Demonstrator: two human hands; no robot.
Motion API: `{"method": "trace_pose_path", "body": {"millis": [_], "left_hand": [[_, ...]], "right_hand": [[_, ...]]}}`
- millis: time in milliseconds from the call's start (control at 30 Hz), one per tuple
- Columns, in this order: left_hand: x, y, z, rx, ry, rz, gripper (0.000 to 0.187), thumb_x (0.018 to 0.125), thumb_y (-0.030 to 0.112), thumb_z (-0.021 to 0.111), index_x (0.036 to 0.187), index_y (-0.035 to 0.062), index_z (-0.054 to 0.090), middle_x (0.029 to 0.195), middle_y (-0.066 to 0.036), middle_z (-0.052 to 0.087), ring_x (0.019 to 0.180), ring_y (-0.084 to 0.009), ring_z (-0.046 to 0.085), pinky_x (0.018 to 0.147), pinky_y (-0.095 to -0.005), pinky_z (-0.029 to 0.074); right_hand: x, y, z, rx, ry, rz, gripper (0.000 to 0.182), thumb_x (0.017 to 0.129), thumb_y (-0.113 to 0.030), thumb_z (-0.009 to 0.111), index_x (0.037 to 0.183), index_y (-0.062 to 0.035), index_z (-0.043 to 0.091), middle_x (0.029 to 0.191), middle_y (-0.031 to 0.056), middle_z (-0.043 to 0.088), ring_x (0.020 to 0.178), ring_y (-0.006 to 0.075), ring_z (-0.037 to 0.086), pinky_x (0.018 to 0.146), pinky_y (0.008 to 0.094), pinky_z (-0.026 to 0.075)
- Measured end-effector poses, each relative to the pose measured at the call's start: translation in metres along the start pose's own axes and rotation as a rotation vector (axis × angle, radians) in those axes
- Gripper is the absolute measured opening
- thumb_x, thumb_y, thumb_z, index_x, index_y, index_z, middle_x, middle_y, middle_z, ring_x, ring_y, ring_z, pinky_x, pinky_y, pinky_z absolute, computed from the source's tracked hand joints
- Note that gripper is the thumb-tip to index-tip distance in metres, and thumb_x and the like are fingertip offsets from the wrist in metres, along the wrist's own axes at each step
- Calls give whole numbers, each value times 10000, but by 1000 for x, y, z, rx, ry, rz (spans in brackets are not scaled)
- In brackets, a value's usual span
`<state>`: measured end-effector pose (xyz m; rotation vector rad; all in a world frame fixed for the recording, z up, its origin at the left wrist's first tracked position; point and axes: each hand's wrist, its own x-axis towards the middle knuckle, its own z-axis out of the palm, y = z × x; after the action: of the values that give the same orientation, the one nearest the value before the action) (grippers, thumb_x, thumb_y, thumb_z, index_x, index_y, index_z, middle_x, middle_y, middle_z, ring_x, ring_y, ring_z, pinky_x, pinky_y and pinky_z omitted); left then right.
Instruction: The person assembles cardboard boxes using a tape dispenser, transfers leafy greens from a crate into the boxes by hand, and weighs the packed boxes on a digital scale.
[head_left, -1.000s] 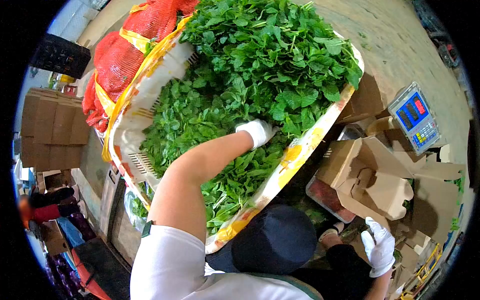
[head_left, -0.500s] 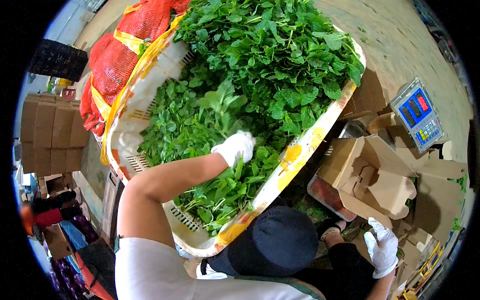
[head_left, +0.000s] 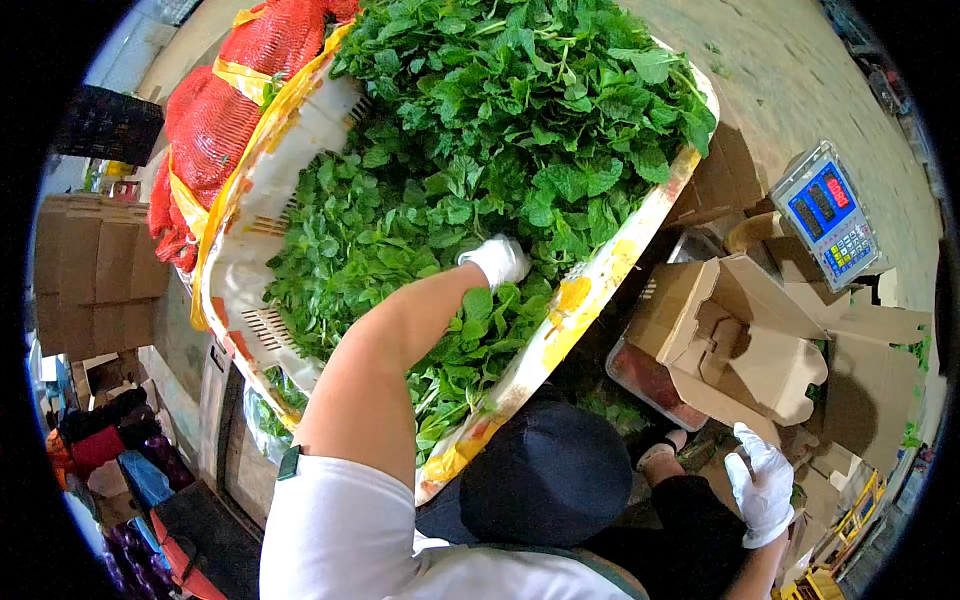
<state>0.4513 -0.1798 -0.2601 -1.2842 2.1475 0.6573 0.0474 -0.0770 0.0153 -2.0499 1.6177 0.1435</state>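
Note:
A big white and yellow plastic basket (head_left: 590, 290) is heaped with leafy greens (head_left: 480, 120). My left hand (head_left: 497, 260), in a white glove, reaches into the pile near the basket's right rim, its fingers curled into the leaves. My right hand (head_left: 765, 485), also in a white glove, hangs low at the right with fingers apart and nothing in it, just below some folded cardboard boxes (head_left: 740, 340). My dark cap (head_left: 545, 470) hides what lies under it.
A red mesh sack (head_left: 210, 130) lies against the basket's left side. A digital scale (head_left: 825, 215) stands at the right above the boxes, and a tray with red contents (head_left: 645, 380) sits below the basket. Flat cardboard stacks (head_left: 95, 270) and a black crate (head_left: 105, 125) are at the left.
My left hand pulled a bunch of greens toward the near side of the basket, then went back into the pile near the right rim. My right hand has barely moved.

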Motion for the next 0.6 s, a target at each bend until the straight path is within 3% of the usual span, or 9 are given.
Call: {"method": "trace_pose_path", "body": {"millis": [100, 133, 167, 267, 333, 433, 467, 500, 600], "left_hand": [[4, -2, 15, -230, 106, -169, 309, 768, 264, 450, 871, 38, 634, 925, -204, 600, 879, -312, 586, 751, -362, 477], [-35, 14, -19, -322, 232, -215, 302, 767, 266, 447, 794, 32, 636, 879, -205, 602, 835, -361, 577, 755, -367, 472], [1, -9, 39, -241, 275, -173, 169, 762, 194, 477, 803, 55, 564, 810, -142, 598, 722, -279, 586, 609, -362, 497], [-69, 6, 9, -64, 453, 199, 161, 704, 150, 529, 808, 29, 502, 685, -129, 549, 640, -260, 571, 518, -334, 485], [-98, 23, -22, 232, 408, 51, 288, 659, 114, 557, 901, 1, 450, 600, -112, 493, 588, -249, 565, 458, -322, 470], [-83, 20, -23, 150, 354, 10, 399, 670, 93, 566, 1021, -7, 404, 622, -124, 518, 596, -257, 575, 437, -339, 468], [-77, 18, -25, 260, 294, 18, 509, 709, 108, 567, 1157, -6, 352, 676, -136, 543, 655, -280, 591, 440, -344, 470], [-75, 25, -53, -222, 94, -172, 648, 741, 126, 559, 1294, 24, 235, 774, -157, 590, 757, -297, 599, 556, -367, 493], [-27, 29, -63, 298, -242, 33, 531, 713, 185, 601, 1199, 42, 443, 913, -158, 612, 835, -291, 595, 738, -383, 472]], "right_hand": [[-2, 1, 0, 17, 98, -80, 347, 686, -102, 626, 1022, -29, 580, 819, 151, 603, 738, 297, 583, 677, 347, 464], [-3, -2, -3, 21, 68, -50, 349, 686, -101, 625, 1024, -28, 579, 794, 147, 600, 716, 292, 581, 660, 345, 464], [-3, -2, -4, 25, 39, -17, 350, 687, -100, 623, 1026, -27, 579, 769, 143, 598, 693, 288, 580, 644, 343, 464], [-4, 5, -1, 69, 62, -21, 345, 689, -95, 616, 1024, -21, 578, 751, 141, 596, 668, 282, 578, 622, 339, 461], [0, 8, -2, 73, 50, -11, 343, 689, -93, 614, 1022, -20, 579, 753, 142, 596, 666, 281, 578, 619, 338, 459], [4, 10, -1, 92, 32, 6, 330, 691, -91, 608, 1011, -18, 582, 754, 144, 597, 660, 276, 578, 614, 336, 455], [7, 9, -1, 93, 26, -1, 327, 689, -89, 609, 1007, -17, 582, 753, 145, 596, 659, 278, 577, 616, 338, 456], [8, 6, -1, 92, 20, -6, 323, 688, -87, 610, 1002, -16, 582, 752, 146, 595, 659, 280, 577, 617, 340, 457], [7, 3, 1, 40, 4, -47, 320, 689, -62, 607, 1003, -11, 577, 746, 143, 593, 650, 261, 573, 614, 328, 453]]}}
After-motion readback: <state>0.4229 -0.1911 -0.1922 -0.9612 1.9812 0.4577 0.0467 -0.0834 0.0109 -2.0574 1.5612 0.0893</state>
